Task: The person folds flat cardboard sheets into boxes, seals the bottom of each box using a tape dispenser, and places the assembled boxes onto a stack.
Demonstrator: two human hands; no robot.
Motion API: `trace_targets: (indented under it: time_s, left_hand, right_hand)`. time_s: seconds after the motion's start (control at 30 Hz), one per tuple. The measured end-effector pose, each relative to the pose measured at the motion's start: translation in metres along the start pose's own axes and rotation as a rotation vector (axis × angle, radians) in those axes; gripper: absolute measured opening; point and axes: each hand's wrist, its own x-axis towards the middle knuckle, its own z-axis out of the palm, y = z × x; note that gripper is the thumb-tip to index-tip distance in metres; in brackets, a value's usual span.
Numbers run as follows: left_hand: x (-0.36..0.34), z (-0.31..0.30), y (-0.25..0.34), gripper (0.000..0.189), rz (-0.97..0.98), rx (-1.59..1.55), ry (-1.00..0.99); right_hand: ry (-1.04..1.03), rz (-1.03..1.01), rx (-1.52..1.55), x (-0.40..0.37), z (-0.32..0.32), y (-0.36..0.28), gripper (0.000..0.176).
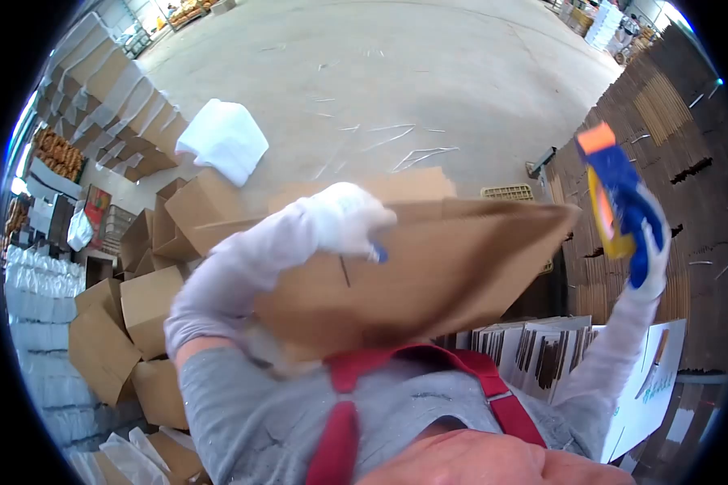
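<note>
Brown cardboard carton [453, 271] right up against the grey shirt [299, 404], broad panel spread out in front of the chest. Looks light for its size, pretty stiff across the flat of the panel but bendy at the creases, so expect some flop and twist out at the far corner. Not very fragile, just easy to crumple or dent at an edge. Best grabbed by the folded top edge near the middle, ideally with a second hold toward the right end. Long axis pretty much side to side, with the narrow tip off to the right and the wider part by the left arm. Left hand [344, 218] in a white glove, mostly closed over that top edge, thumb side toward the panel; too blurry to tell exactly how deep the grip goes. Right hand [653, 242] wrapped around a blue and yellow tape dispenser [611, 186], well closed, out to the right and apart from the carton, near the stacked flat cardboard [663, 162]. Probably hard plastic, compact, a bit front-heavy with a roll on, so hold by the handle and keep fingers clear of the business end. Long axis roughly forward and back, orange end pointing forward and slightly left.
</note>
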Motion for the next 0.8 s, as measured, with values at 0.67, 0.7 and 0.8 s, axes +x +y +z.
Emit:
trace_targets:
  time_s: [0.67,0.7,0.8]
  left_hand:
    - [-0.081,0.060,0.090,0.051,-0.072,0.176,0.698]
    - [-0.077,0.058,0.098,0.052,-0.066,0.185,0.745]
    - [-0.049,0.062,0.104,0.051,0.052,0.079,0.756]
  right_hand:
    - [-1.135,-0.265,-0.637,0.058,0.266,-0.077,0.046]
    - [-1.111,-0.252,-0.679,0.060,0.266,-0.074,0.045]
    - [-0.951,-0.376,-0.770,0.065,0.293,-0.067,0.039]
